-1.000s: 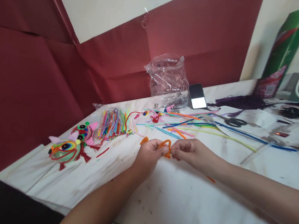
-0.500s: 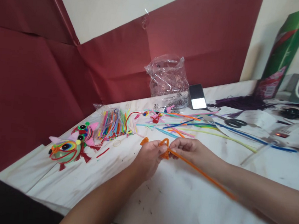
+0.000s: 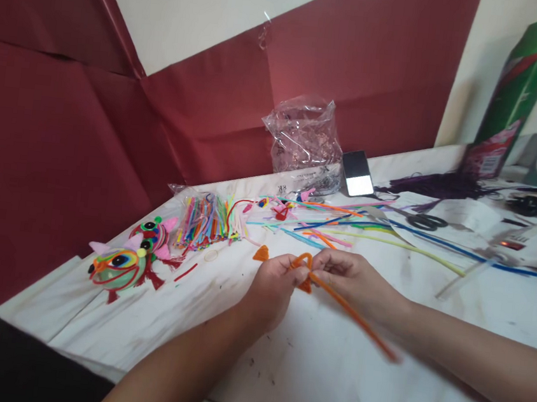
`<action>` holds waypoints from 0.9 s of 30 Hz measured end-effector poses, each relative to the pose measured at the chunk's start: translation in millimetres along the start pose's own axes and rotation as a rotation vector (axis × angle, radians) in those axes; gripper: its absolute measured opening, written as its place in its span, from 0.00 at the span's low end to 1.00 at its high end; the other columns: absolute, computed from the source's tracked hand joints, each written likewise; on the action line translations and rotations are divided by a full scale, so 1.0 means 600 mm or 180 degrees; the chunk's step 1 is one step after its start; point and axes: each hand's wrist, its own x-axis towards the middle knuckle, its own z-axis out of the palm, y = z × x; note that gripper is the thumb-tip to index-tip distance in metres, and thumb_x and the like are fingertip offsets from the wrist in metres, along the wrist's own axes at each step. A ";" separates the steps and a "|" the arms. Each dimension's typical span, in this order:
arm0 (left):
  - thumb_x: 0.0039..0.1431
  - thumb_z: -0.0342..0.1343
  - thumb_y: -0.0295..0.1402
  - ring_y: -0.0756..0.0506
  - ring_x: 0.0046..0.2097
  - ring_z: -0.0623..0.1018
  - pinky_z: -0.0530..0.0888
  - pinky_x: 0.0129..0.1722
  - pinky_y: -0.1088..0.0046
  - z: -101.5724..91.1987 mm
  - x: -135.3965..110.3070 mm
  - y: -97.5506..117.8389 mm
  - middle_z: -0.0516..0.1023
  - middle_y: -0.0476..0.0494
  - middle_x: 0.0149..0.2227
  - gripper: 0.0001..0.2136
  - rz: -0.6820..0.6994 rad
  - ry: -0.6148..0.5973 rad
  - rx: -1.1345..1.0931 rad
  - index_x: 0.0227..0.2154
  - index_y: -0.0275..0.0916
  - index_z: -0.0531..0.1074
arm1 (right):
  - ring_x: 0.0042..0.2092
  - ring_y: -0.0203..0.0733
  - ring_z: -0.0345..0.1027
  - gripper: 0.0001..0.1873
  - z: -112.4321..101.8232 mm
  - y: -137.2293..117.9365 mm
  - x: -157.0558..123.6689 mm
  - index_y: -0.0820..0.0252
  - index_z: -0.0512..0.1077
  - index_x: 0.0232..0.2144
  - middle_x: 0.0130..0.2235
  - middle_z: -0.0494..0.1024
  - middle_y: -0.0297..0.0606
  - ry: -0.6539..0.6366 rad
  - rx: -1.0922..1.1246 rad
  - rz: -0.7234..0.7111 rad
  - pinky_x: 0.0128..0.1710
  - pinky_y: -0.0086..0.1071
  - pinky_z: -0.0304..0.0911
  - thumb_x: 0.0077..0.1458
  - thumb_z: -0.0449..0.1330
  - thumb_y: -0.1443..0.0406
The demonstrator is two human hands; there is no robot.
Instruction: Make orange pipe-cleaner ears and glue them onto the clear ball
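An orange pipe cleaner [image 3: 355, 315] is bent into a loop at its near end, and its long tail slants down to the right. My left hand [image 3: 274, 288] pinches the base of the loop between thumb and fingers. Closed on the same pipe cleaner beside the loop is my right hand [image 3: 345, 273]. Below the fingertips a small flat orange piece shows, partly hidden by the left thumb. On the table just left of my left hand lies a small orange triangle [image 3: 261, 253] of coiled pipe cleaner.
Two decorated animal-head ornaments [image 3: 120, 270] sit at the left, near a bag of colourful pipe cleaners [image 3: 203, 223]. Loose pipe cleaners [image 3: 417, 247], scissors [image 3: 427, 222], a phone [image 3: 358, 174] and a clear plastic bag [image 3: 303, 141] lie behind my hands. A glue gun [image 3: 528, 238] rests at the right.
The pipe cleaner's tail has swung down and to the left, now slanting more steeply. Both hands keep their pinch and have shifted only slightly; the view has moved a little.
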 end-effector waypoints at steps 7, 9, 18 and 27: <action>0.43 0.61 0.36 0.51 0.25 0.69 0.64 0.29 0.74 -0.005 -0.007 -0.003 0.70 0.50 0.20 0.10 0.0334 0.0213 0.0425 0.22 0.35 0.68 | 0.31 0.37 0.66 0.14 0.008 -0.005 -0.006 0.59 0.68 0.25 0.26 0.72 0.33 -0.0094 -0.0095 -0.0129 0.33 0.33 0.61 0.47 0.61 0.54; 0.44 0.61 0.34 0.50 0.27 0.70 0.65 0.31 0.73 -0.004 -0.009 -0.004 0.71 0.49 0.21 0.08 0.0402 0.0254 0.0470 0.21 0.36 0.68 | 0.32 0.37 0.66 0.14 0.010 -0.007 -0.008 0.59 0.67 0.26 0.27 0.72 0.33 -0.0065 -0.0074 -0.0159 0.34 0.33 0.61 0.48 0.60 0.54; 0.45 0.60 0.30 0.51 0.28 0.71 0.67 0.32 0.73 -0.013 -0.008 0.003 0.73 0.49 0.23 0.04 0.0560 0.0121 0.0484 0.21 0.36 0.72 | 0.31 0.37 0.65 0.14 0.006 -0.017 -0.007 0.59 0.67 0.27 0.27 0.72 0.33 -0.0058 -0.0082 -0.0051 0.31 0.32 0.59 0.47 0.60 0.54; 0.41 0.62 0.32 0.48 0.28 0.73 0.69 0.32 0.71 0.000 -0.008 0.031 0.74 0.46 0.22 0.05 0.0355 0.0138 0.0994 0.20 0.35 0.74 | 0.29 0.35 0.66 0.12 0.000 -0.013 -0.002 0.59 0.67 0.25 0.25 0.73 0.32 -0.0165 0.0193 0.0191 0.30 0.30 0.60 0.43 0.63 0.58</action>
